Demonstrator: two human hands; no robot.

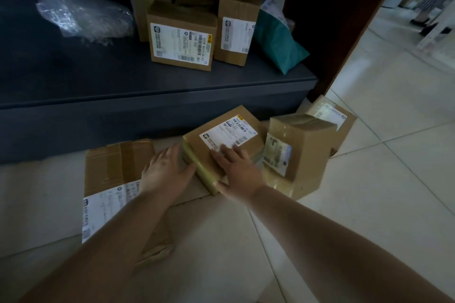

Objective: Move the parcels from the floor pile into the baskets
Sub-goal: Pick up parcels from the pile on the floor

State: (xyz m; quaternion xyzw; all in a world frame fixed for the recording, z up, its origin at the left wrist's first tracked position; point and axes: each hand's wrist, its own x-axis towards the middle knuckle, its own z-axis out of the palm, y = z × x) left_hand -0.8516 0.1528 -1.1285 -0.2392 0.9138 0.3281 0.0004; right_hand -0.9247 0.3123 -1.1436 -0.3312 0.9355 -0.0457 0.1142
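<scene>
A flat cardboard parcel (221, 140) with a white label lies on the tiled floor in front of a dark shelf. My left hand (165, 170) presses against its left edge, fingers spread. My right hand (238, 172) lies flat on its top near corner, thumb along the front edge. Whether the parcel is off the floor I cannot tell. A taller taped box (302, 152) stands just right of it, another labelled box (332, 115) behind that, and a large flat box (115, 179) lies to the left under my left forearm.
On the dark shelf (98, 86) sit several cardboard boxes (182, 37), a teal mailer bag (278, 44) and a clear plastic wrap bundle (83, 15). A dark wooden door frame (344, 32) rises at the right, with light tiled floor (381, 179) beyond.
</scene>
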